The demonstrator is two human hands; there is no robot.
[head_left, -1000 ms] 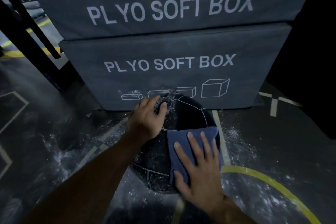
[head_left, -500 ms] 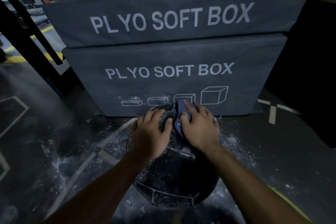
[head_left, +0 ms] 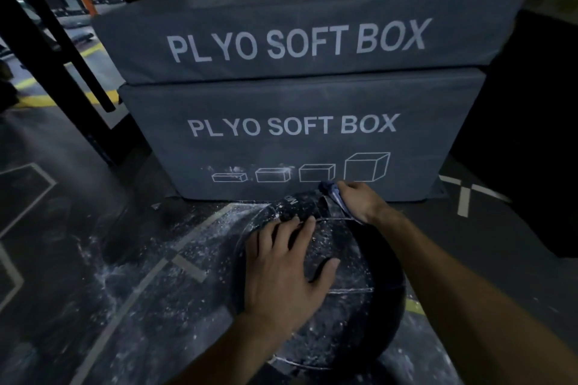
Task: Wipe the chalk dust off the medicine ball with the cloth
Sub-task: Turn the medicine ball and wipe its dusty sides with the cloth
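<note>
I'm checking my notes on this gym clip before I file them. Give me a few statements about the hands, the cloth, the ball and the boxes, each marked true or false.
1. The left hand lies flat on top of the medicine ball. True.
2. The right hand holds the cloth at the ball's far side. True.
3. The cloth is bright red. False: it is blue.
4. The ball sits on top of the plyo boxes. False: it is on the floor in front of them.
5. White chalk dust speckles the ball. True.
</note>
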